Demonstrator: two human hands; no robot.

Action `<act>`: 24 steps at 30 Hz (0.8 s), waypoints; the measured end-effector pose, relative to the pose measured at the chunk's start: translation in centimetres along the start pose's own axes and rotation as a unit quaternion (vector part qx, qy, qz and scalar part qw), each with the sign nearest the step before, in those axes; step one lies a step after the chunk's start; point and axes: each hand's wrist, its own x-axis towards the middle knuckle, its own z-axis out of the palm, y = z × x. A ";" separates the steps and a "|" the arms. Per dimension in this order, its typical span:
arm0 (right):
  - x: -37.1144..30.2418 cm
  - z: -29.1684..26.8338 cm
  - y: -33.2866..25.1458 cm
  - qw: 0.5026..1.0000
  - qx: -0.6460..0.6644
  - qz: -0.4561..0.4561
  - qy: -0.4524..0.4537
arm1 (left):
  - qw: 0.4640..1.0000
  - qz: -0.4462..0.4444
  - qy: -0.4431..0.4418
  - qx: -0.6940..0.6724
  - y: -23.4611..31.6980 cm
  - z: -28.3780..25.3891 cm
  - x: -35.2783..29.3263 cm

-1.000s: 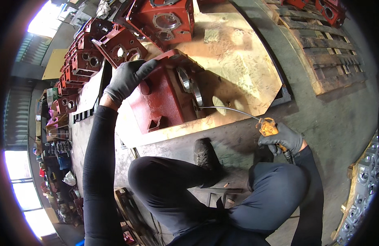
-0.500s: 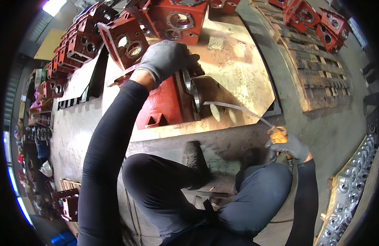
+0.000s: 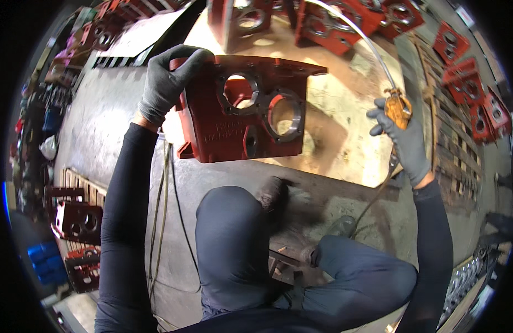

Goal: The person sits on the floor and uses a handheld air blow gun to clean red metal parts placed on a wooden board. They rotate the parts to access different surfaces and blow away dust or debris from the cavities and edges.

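Left hand [image 3: 166, 83] clamps the far-left corner of the red cast housing [image 3: 242, 108], tilted on the plate; right hand [image 3: 403, 133] grips the orange air nozzle [image 3: 398, 108]. Steady it, aim into the bores.

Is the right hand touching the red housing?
No. The right hand holds an orange tool well clear of the red housing; only the left hand grips it.
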 end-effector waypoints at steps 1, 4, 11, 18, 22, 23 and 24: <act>2.0 1.1 0.2 0.999 0.003 -0.041 0.002 | 0.999 -0.006 0.019 -0.024 -1.6 -0.8 -0.8; 7.1 5.2 0.9 0.997 -0.014 -0.070 -0.016 | 0.992 -0.044 0.081 -0.082 -5.9 -3.3 -4.7; 11.3 10.8 2.5 0.991 -0.107 -0.070 -0.030 | 0.963 -0.106 0.214 -0.127 -12.5 -3.7 -11.6; 13.0 15.6 1.8 0.989 -0.121 -0.064 -0.058 | 0.947 -0.104 0.263 -0.151 -14.0 -2.9 -12.9; 14.1 17.3 1.9 0.994 -0.091 -0.068 0.003 | 0.944 -0.123 0.270 -0.147 -13.9 -2.8 -13.1; 14.3 18.1 1.6 0.992 -0.096 -0.084 0.010 | 0.947 -0.105 0.269 -0.141 -14.2 -2.8 -13.1; 14.7 18.3 1.7 0.990 -0.103 -0.091 0.014 | 0.954 -0.100 0.256 -0.120 -14.3 -2.9 -13.1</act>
